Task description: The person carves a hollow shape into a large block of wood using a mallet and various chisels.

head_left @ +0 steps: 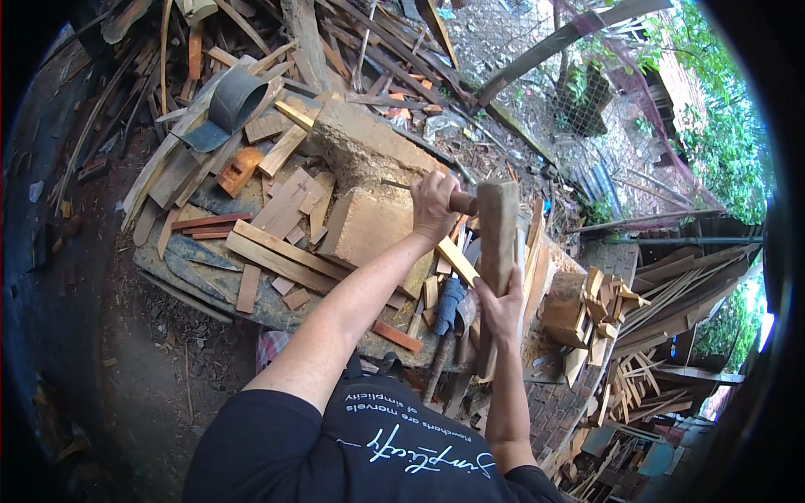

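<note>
My left hand is closed round a chisel with a round wooden handle; its thin metal blade reaches left to a rough, hollowed cut in a large pale wood block. My right hand grips a long weathered wooden club, held upright in the picture, whose upper end is beside the chisel handle's end, possibly touching it. A second squared block sits just below the cut. A blue cloth-like roll lies left of my right hand.
The worn bench holds loose offcuts, an orange wooden plane-like block and a curved dark metal piece. Piles of wood strips lie right and behind. A wire-mesh fence stands beyond, with foliage.
</note>
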The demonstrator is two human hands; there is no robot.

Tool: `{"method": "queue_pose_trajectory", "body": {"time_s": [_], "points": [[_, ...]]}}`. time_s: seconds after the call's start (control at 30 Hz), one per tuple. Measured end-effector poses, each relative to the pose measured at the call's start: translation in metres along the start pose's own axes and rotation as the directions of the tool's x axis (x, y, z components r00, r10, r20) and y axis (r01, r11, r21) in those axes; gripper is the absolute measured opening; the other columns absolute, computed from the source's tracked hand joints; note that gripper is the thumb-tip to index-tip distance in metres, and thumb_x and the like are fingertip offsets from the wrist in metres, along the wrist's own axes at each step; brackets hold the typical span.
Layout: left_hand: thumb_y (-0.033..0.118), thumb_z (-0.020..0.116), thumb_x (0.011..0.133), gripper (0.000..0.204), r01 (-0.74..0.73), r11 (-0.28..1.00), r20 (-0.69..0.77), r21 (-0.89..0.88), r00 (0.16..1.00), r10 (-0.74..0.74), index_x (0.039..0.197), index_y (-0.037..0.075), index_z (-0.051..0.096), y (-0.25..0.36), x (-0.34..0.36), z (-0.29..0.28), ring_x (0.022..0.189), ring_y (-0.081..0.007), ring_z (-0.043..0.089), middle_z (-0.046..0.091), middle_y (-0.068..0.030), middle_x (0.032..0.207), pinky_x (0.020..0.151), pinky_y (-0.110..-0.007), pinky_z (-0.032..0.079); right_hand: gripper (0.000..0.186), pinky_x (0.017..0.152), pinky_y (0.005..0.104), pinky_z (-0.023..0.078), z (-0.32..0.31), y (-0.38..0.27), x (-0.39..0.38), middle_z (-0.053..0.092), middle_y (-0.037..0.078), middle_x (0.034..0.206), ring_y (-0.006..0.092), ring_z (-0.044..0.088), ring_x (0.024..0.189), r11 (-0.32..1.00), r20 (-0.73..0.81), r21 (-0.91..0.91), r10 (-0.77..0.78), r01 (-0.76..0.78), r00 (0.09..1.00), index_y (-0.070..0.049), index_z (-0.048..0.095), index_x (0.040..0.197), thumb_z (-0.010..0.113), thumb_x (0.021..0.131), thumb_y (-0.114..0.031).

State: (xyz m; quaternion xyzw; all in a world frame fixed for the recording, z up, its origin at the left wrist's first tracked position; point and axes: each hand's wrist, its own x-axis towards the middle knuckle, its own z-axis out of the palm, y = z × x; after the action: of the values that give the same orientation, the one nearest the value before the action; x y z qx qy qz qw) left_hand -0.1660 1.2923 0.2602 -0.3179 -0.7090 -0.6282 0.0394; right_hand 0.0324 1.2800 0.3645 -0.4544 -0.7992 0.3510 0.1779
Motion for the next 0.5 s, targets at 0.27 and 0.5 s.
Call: {"method": "queue_pose_trajectory", "body": {"time_s": [0.27,0.5], "points": [[0.011,0.063,0.076,0.012,-0.048,0.998,0.102,0.037,0.994,0.044,0.079,0.014,0.052,-0.002,0.005,-0.001,0.08,-0.0268,0.055,0.056,-0.0049,0.075,0.078,-0.04,0.035,0.045,0.05,0.026,0.047,0.017,0.025,0.0,0.061,0.009,0.095,0.0111,0.06,0.065,0.996,-0.054,0.082,0.032,-0.027,0.998,-0.008,0.048,0.118,0.073,0.083,-0.019],[0.004,0.062,0.072,0.015,-0.034,0.993,0.099,0.116,0.995,0.023,0.079,0.013,0.052,-0.007,0.008,-0.007,0.078,-0.0282,0.056,0.057,-0.0045,0.073,0.075,-0.04,0.036,0.048,0.057,0.0237,0.048,-0.011,0.024,-0.005,0.058,0.009,0.1,0.0133,0.06,0.072,0.818,-0.188,0.563,-0.012,0.117,0.982,-0.007,0.04,0.115,0.073,0.081,-0.004]]}}
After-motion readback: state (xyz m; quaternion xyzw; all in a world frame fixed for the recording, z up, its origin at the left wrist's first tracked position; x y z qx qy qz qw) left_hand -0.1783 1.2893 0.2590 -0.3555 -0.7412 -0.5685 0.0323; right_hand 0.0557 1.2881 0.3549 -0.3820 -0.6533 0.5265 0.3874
